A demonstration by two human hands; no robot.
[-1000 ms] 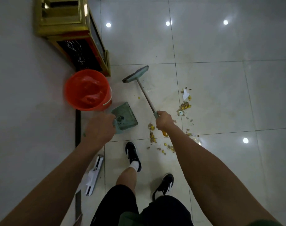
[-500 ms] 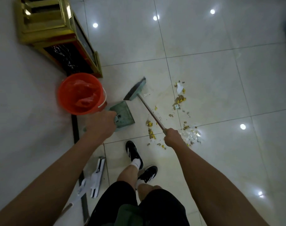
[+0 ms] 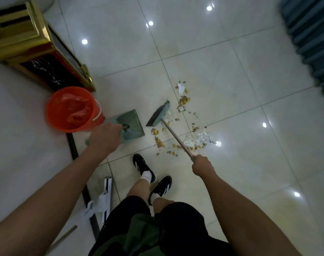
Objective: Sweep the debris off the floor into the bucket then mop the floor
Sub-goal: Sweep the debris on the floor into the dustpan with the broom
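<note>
Now drawn back from 0.5 s ago: right hand curled tight round the broom handle, head set down nearer the debris, just right of the dustpan. Left hand gripping the dustpan handle as before, pan flat on the floor, touching the orange bucket. Mop lying behind, nearer than earlier.

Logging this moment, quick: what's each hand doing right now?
Left hand: grips the dustpan by its handle.
Right hand: grips the broom handle.
</note>
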